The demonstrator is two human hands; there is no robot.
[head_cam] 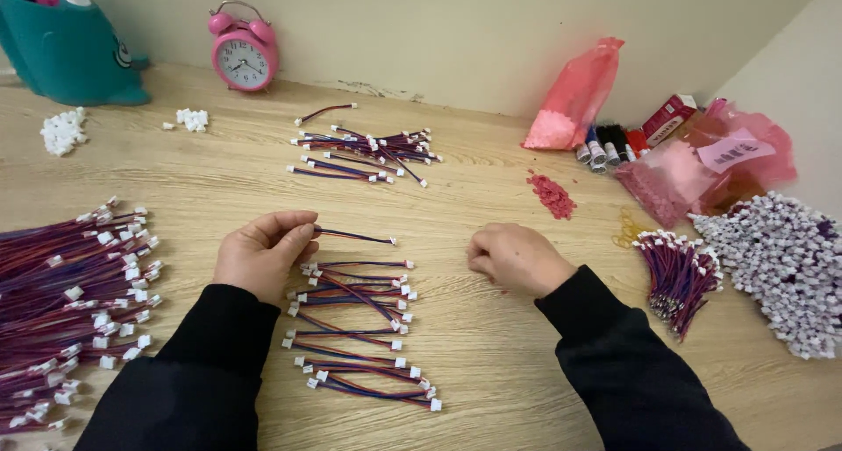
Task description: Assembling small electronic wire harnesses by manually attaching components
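Note:
My left hand [261,254] pinches one end of a short red-and-blue wire lead [355,236] with a white connector at its far end; the lead sticks out to the right just above the wooden desk [491,346]. Below it lie several similar leads in a loose row [360,328]. My right hand [516,258] rests on the desk as a loose fist, fingers curled, apart from the leads; I cannot see anything in it. Both arms wear black sleeves.
A big pile of leads [70,302] lies at the left, another small pile [368,153] at the back. A bundled set [680,275] and a heap of connectors [785,267] sit right. Pink bags [574,96], red bits [553,195], a pink alarm clock [244,52], a teal holder [66,47].

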